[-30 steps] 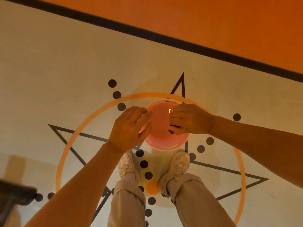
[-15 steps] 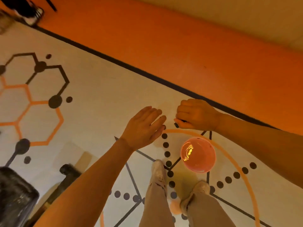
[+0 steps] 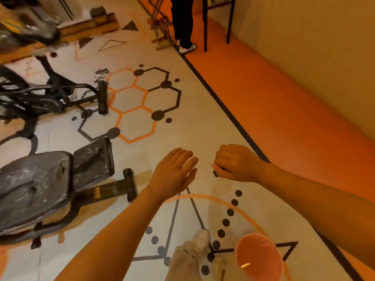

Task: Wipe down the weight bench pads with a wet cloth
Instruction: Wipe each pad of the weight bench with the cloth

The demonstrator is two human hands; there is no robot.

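Cloth (image 3: 215,173), dark and mostly hidden, only a small corner poking out under the curled fingers of the right hand (image 3: 235,163): grip clamped on it, held in the air above the floor (image 3: 203,118). Left hand (image 3: 174,173) just beside, to the left, fingers straight and together, palm down, holding nothing and not touching the cloth. Weight bench (image 3: 40,187) well apart at the near left, black pads scuffed with pale marks and torn in spots, seat pad (image 3: 92,159) at its far right end above a T-shaped foot. Pink bowl (image 3: 258,258) on the floor at the near right, beside the person's pale shoes; glossy inside with one bright glint, contents impossible to tell. Floor pale, patterned with orange and black hexagons, dots and lines.
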